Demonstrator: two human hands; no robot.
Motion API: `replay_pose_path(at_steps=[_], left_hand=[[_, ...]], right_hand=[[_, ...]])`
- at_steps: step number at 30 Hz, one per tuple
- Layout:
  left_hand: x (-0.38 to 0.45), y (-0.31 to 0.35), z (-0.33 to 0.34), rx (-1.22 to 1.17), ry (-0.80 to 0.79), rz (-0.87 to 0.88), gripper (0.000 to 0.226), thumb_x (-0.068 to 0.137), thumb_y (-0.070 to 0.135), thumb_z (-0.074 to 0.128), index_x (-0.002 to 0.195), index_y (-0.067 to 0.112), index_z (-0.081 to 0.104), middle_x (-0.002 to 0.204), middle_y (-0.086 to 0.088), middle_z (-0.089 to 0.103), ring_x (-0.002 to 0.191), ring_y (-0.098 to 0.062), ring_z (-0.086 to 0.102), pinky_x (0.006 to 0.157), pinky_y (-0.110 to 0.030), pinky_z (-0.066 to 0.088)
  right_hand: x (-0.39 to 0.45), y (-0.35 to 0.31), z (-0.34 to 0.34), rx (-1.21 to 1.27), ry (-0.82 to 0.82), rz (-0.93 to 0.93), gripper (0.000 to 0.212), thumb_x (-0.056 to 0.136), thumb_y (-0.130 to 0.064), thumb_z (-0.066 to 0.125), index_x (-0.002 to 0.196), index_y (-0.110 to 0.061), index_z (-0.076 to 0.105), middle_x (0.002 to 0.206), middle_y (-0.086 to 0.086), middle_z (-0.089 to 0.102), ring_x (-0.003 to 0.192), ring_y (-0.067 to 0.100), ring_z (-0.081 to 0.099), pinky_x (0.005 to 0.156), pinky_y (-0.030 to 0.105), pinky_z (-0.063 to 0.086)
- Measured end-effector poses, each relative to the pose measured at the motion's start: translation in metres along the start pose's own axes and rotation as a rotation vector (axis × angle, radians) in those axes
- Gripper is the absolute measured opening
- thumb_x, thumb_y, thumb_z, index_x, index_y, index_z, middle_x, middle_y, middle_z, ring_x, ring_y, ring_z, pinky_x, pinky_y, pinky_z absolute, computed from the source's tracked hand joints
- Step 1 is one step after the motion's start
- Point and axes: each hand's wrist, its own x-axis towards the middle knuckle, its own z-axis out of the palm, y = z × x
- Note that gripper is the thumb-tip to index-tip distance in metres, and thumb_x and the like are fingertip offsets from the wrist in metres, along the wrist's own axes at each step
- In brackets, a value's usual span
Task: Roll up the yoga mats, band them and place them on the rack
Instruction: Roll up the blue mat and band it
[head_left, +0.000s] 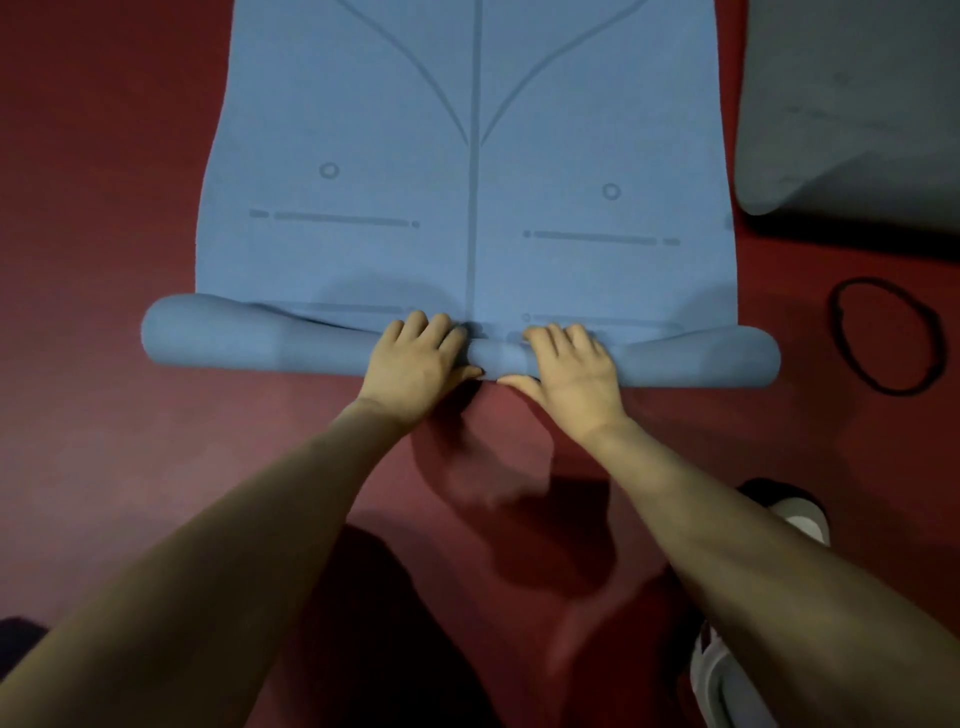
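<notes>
**A:** Head view, edges first. Where does the blue yoga mat (467, 182) sit?

**B:** Flat on the dark red floor (104, 208), running from the near middle away past the far edge of the frame. Its near end is wound into a roll (234, 338) that lies crosswise, left to right, and sticks out a little past the flat sheet on both sides.

**A:** Room around it?

**B:** Bare red floor to the left of the mat and on the near side of the roll. On the right, a grey mat (841, 104) lies near the blue one, a strip of floor between them, its near corner rounded. A black band (888, 338) lies on the floor just beyond the roll's right end, apart from it (a thin loop, somewhat oval).

**A:** Hands?

**B:** Left hand (415, 358) and right hand (571, 364) are side by side on the middle of the roll, palms down, fingers bent over its top with the tips at the seam where roll meets flat sheet. Thumbs lie along the roll's near side, nearly meeting. Both hold the roll, pressing it.

**A:** Materials, shapes?

**B:** The mat looks matte and soft; the roll is pinched thinner under the hands and bulges fatter toward both ends. Darker printed lines on the sheet: a centre line, two curves meeting it, small circles, dashed bars. A white and grey shoe (800, 519) shows at the near right, partly behind the right forearm.
</notes>
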Motion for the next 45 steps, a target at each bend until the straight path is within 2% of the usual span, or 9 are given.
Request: replay_pose_path(at_steps=[4,9,20,25,30,34,39,42,45], left_hand=[[-0.005,0.018,0.000,-0.054,0.048,-0.188,0.040,0.086,0.044,0.047,0.094,0.011,0.068,0.073,-0.006,0.060,0.067,-0.029,0.056,0.074,-0.037,0.049],[0.001,0.015,0.005,-0.066,0.040,-0.220,0.039,0.086,0.045,0.048,0.089,0.013,0.071,0.079,-0.006,0.062,0.075,-0.031,0.060,0.088,-0.045,0.050],[-0.002,-0.004,0.006,-0.036,0.090,-0.080,0.046,0.090,0.051,0.044,0.111,0.014,0.061,0.097,-0.007,0.061,0.085,-0.032,0.052,0.090,-0.047,0.031],[0.001,-0.006,0.010,0.026,0.123,-0.081,0.036,0.093,0.049,0.046,0.109,0.018,0.054,0.090,-0.003,0.063,0.083,-0.030,0.057,0.090,-0.053,0.037],[0.027,-0.012,0.008,0.057,0.012,-0.121,0.039,0.093,0.047,0.044,0.087,0.015,0.066,0.076,-0.002,0.062,0.071,-0.028,0.058,0.080,-0.052,0.045],[0.043,-0.011,-0.001,0.052,-0.182,-0.252,0.048,0.087,0.050,0.039,0.071,0.015,0.066,0.082,-0.006,0.057,0.077,-0.031,0.055,0.076,-0.054,0.045],[0.060,-0.015,-0.006,-0.048,-0.183,-0.298,0.041,0.090,0.044,0.038,0.096,0.013,0.064,0.085,-0.008,0.061,0.083,-0.032,0.059,0.088,-0.061,0.041],[0.041,-0.016,0.002,0.083,-0.035,-0.182,0.031,0.090,0.037,0.049,0.102,0.013,0.065,0.098,-0.005,0.065,0.089,-0.031,0.059,0.089,-0.061,0.042],[0.038,-0.017,0.004,0.107,-0.090,-0.173,0.044,0.088,0.046,0.050,0.112,0.012,0.065,0.107,-0.005,0.064,0.096,-0.031,0.059,0.093,-0.062,0.039]], right_hand=[[0.000,-0.005,0.004,-0.084,0.017,0.027,0.046,0.085,-0.057,0.044,0.085,-0.014,0.061,0.074,0.002,0.058,0.071,0.026,0.055,0.070,0.038,0.047],[-0.002,-0.009,0.004,-0.088,0.000,0.039,0.049,0.081,-0.055,0.053,0.100,-0.011,0.064,0.108,0.015,0.060,0.093,0.033,0.056,0.103,0.051,0.032],[0.017,0.007,-0.009,0.180,0.044,0.032,0.045,0.065,-0.043,0.081,0.084,-0.009,0.059,0.071,0.004,0.061,0.069,0.027,0.060,0.057,0.031,0.048],[0.022,0.014,-0.003,0.113,0.071,-0.018,0.044,0.081,-0.052,0.047,0.088,-0.011,0.063,0.072,0.003,0.062,0.070,0.026,0.059,0.059,0.032,0.048],[0.023,0.004,0.006,-0.138,0.055,0.025,0.053,0.085,-0.053,0.049,0.109,-0.008,0.061,0.101,0.014,0.060,0.089,0.031,0.054,0.091,0.046,0.036],[0.037,0.006,0.003,-0.189,0.035,0.045,0.061,0.076,-0.059,0.054,0.111,-0.011,0.063,0.092,0.010,0.060,0.081,0.028,0.056,0.081,0.040,0.038],[0.062,0.017,-0.002,-0.085,-0.038,0.048,0.046,0.072,-0.056,0.063,0.087,-0.013,0.065,0.069,0.005,0.063,0.067,0.027,0.062,0.063,0.031,0.048],[0.073,0.022,-0.007,0.095,-0.182,0.099,0.044,0.083,-0.050,0.062,0.101,-0.010,0.064,0.090,0.011,0.068,0.090,0.032,0.062,0.078,0.040,0.045],[0.074,0.022,-0.004,0.089,-0.168,0.111,0.045,0.087,-0.051,0.051,0.102,-0.011,0.066,0.096,0.010,0.067,0.093,0.033,0.060,0.085,0.040,0.043]])
